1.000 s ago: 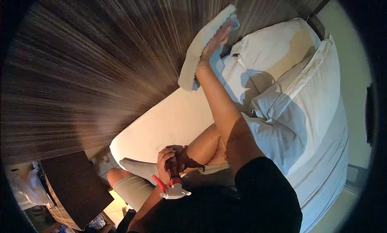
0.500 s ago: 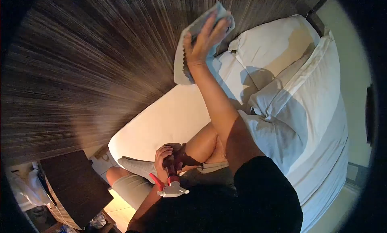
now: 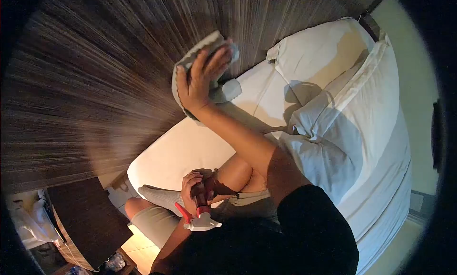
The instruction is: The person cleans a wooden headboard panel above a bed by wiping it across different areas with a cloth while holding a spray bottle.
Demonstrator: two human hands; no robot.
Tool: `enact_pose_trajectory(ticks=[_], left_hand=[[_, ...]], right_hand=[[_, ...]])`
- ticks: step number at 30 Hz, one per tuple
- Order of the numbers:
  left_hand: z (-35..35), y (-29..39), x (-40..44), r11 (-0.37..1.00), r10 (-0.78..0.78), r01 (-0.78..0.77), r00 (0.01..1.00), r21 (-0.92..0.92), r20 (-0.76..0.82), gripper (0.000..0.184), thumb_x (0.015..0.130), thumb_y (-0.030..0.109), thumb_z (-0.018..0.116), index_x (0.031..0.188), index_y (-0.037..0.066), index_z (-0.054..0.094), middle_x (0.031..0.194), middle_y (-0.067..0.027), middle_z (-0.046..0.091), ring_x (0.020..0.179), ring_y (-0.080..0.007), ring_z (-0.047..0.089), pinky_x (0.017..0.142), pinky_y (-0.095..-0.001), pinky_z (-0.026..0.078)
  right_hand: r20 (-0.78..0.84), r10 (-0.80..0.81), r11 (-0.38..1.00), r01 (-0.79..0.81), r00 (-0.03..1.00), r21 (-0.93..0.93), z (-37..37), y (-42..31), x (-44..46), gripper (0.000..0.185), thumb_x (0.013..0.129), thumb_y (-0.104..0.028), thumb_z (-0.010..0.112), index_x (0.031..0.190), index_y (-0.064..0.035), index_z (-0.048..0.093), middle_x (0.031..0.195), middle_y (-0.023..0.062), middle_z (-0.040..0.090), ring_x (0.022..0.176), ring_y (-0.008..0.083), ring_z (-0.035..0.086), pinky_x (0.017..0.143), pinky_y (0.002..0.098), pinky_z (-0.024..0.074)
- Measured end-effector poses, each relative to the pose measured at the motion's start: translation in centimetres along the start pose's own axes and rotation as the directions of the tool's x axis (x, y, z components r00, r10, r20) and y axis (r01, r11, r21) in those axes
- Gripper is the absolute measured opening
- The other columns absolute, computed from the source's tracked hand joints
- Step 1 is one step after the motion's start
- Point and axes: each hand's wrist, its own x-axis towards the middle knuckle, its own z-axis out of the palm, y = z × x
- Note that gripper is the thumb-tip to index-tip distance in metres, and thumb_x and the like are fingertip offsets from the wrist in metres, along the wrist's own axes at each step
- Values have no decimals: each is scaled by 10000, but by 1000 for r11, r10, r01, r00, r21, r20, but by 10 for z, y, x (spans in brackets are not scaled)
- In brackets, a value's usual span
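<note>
My right hand (image 3: 200, 82) lies spread over a grey-white cloth (image 3: 180, 92), holding it against the dark wood-grain panel (image 3: 119, 84). One end of the cloth hangs loose beneath the palm, above the white mattress. Low down by my lap, my left hand (image 3: 190, 182) is wrapped around a spray bottle (image 3: 200, 194) with a dark reddish body. Its white head with a red trigger points towards me. Part of the bottle is hidden behind the fingers.
I sit cross-legged on the white mattress (image 3: 185, 142). Rumpled white bedding (image 3: 342, 146) is heaped at right. A dark-topped bedside cabinet (image 3: 85, 222) stands at lower left, with plastic bags (image 3: 33, 222) beside it.
My right hand and the cloth have slid left and down along the panel, and the loose cloth end has swung out. The left hand with the spray bottle has barely moved.
</note>
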Motion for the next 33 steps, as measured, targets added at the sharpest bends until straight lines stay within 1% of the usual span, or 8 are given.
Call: enact_pose_trajectory(ticks=[5,7,15,19,22,25,30,33], left_hand=[[0,-3,-1,999,-4,3,1000,-38,-20,475,614,137,813,1007,44,562,1030,-153,612,1031,-335,580,918,-435,465],[0,-7,-4,999,-11,11,1000,-34,-12,476,615,144,813,1007,46,562,1030,-152,612,1030,-333,580,919,-433,464],[0,-3,1,1000,3,-3,1000,-24,4,484,628,201,813,1013,47,565,1030,-151,612,1019,-332,581,909,-433,467],[-1,-4,-1,1000,-1,1,1000,-24,-6,486,634,199,808,1027,48,565,1031,-151,613,1015,-336,582,902,-433,469],[-1,-3,-1,1000,-6,5,1000,-20,-6,487,633,197,809,1028,48,565,1032,-152,614,1014,-340,582,900,-434,470],[-1,-1,2,1000,15,-15,1000,-19,-2,487,631,197,813,1022,47,564,1032,-154,616,1015,-344,582,901,-437,469],[0,-5,-1,1000,-11,10,1000,-29,-13,498,621,196,821,1020,49,560,1030,-158,617,1016,-348,583,909,-444,465],[-2,-8,-3,999,-30,30,1000,-20,6,502,620,195,824,1022,52,559,1028,-158,617,1016,-346,584,913,-446,464]], right_hand=[[17,-168,983,169,986,-67,-24,14,47,715,977,-413,378,1509,-14,116,1539,316,-28,1407,522,-50,1102,616,5],[-158,-71,997,71,985,-6,-7,50,47,695,986,-440,345,1514,-35,146,1547,297,27,1421,495,-3,1105,607,37],[-104,368,927,-356,924,116,13,64,-4,759,995,-512,255,1509,7,49,1540,313,21,1417,482,48,1125,551,85],[45,288,945,-291,957,150,12,30,-31,719,1008,-401,249,1478,69,-24,1483,403,-86,1392,542,-71,1103,603,-15],[91,-7,997,0,996,82,19,17,-41,769,980,-411,349,1474,58,-9,1467,396,-172,1319,639,-146,999,738,-42],[133,-262,965,261,956,29,0,-2,-18,806,975,-403,386,1472,51,-58,1444,420,-196,1334,616,-142,1006,728,-39],[83,-312,948,316,946,-42,-13,-2,22,800,917,-499,445,1491,-3,190,1524,341,-65,1373,587,-51,1014,727,-25],[-8,-352,935,351,936,-50,-9,22,34,783,919,-498,432,1501,-30,199,1534,327,-41,1397,546,-33,1029,711,-31]])
